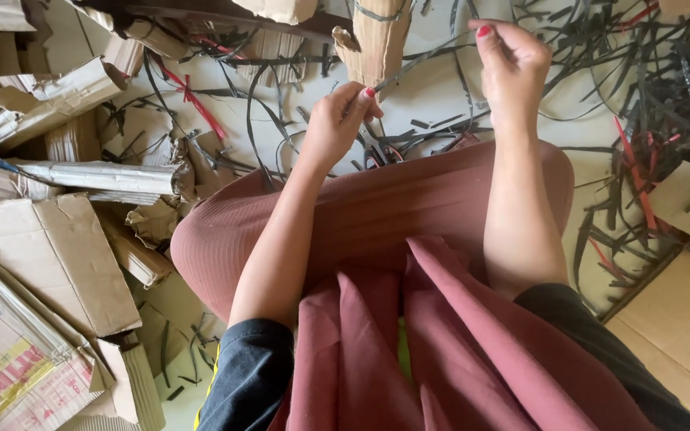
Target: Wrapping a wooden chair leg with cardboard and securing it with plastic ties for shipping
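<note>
I sit on the floor with maroon-clothed knees below my arms. My left hand [335, 121] pinches one end of a thin black plastic strap [425, 57]. My right hand [511, 62] is raised higher and grips the same strap further along, so it runs taut between both hands. Just beyond the strap stands a rolled piece of brown cardboard [377, 38] with a strap around it. Both hands have red-painted nails.
Flattened and crumpled cardboard boxes [61, 259] are piled at the left. Loose black and red straps [648, 120] litter the pale floor at the right and ahead. A flat cardboard sheet [680, 327] lies at the lower right.
</note>
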